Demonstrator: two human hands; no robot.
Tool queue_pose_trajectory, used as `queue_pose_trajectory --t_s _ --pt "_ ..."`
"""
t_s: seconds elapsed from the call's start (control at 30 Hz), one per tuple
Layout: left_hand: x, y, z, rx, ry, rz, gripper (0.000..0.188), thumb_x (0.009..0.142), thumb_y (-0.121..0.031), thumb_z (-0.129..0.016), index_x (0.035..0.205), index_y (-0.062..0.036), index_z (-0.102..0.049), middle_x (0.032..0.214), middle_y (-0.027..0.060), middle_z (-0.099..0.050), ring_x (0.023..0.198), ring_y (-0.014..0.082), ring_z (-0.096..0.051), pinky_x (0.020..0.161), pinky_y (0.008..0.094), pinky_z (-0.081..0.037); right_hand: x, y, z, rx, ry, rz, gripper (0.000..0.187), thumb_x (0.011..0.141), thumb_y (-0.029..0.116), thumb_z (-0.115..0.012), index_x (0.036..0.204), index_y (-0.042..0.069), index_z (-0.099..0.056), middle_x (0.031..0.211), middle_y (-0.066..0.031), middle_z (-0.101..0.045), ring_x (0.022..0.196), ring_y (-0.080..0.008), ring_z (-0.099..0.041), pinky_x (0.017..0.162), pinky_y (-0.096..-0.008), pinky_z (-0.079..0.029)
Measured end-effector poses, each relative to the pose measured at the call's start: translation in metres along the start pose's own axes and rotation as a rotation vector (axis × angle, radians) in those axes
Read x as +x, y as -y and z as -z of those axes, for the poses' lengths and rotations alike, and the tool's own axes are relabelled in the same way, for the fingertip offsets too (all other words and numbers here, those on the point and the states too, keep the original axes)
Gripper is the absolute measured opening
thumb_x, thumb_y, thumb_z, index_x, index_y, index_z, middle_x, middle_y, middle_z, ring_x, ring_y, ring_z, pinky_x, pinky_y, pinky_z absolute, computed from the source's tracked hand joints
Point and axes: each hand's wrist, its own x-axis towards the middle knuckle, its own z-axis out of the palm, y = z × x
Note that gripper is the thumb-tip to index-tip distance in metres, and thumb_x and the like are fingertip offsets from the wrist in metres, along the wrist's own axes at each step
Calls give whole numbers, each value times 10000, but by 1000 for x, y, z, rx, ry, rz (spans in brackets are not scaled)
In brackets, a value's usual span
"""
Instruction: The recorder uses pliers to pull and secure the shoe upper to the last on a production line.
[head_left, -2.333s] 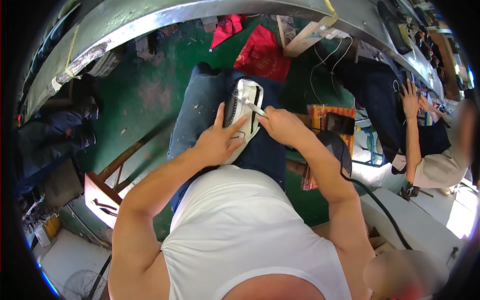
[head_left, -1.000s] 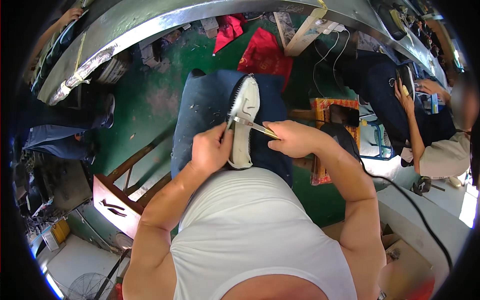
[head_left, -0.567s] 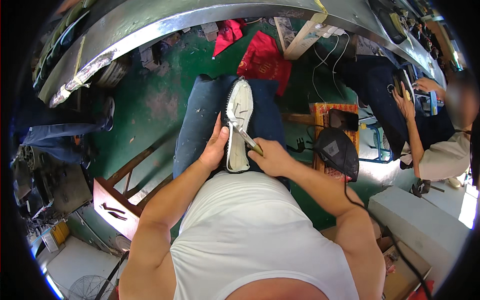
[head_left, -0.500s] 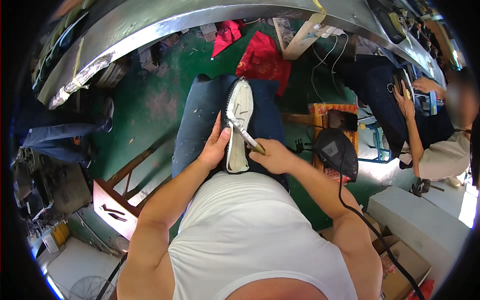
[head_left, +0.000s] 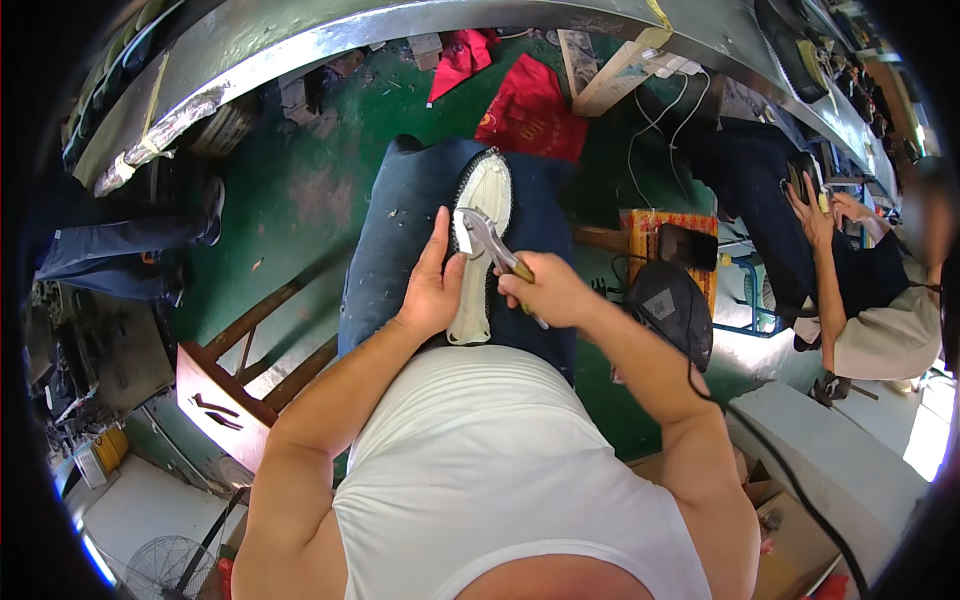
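An upside-down shoe [head_left: 487, 190] rests lengthwise on my lap, its cream underside facing up and a dark, jagged rim around it. My left hand [head_left: 432, 295] holds the shoe's left side, index finger stretched along the edge and thumb beside the sole; its lower fingers are hidden. Metal pincers [head_left: 488, 238] with yellowish handles are gripped in my right hand [head_left: 552, 290]. Their jaws lie over the shoe's left edge at mid-length, beside a white patch. Whether they pinch the material is too small to tell.
A wooden stool or frame [head_left: 225, 405] with a tool on it stands at left. A metal-edged bench [head_left: 330, 50] crosses the front. At right are a dark bag [head_left: 668, 310] with a cable, an orange crate [head_left: 640, 225] and a co-worker's hand [head_left: 815, 215]. Red cloth [head_left: 530, 110] lies ahead.
The pincers have turned and their jaws have moved to the shoe's left edge. My right hand has shifted slightly right and up. My left thumb has moved slightly off the sole.
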Motion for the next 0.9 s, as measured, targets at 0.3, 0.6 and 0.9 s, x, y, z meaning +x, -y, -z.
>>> queue_pose_trajectory --t_s 0.3,0.6,0.9 --pt "5 -15 5 415 57 -28 566 977 -185 -454 1523 -216 -307 1369 374 -430 1170 522 -523 1008 487 -457 -28 -7 43 335 285 -197 330 978 223 -561 1170 -45 -555 949 -101 -653 750 -145 -670 541 -259 -564" --pt "11 -19 10 659 218 3 570 996 -221 -444 1537 -245 -269 1398 419 -363 1027 534 -600 892 511 -519 16 67 39 -659 -129 76 477 1021 396 -448 940 -57 -575 805 -251 -647 728 -431 -633 719 -484 -494" --pt "-15 -13 9 242 153 224 923 933 -194 -603 1544 -21 68 1546 312 -241 1274 430 -472 1068 394 -400 3 53 37 -695 -196 203 470 1009 388 -470 869 -45 -590 830 -267 -650 794 -477 -621 711 -520 -487"
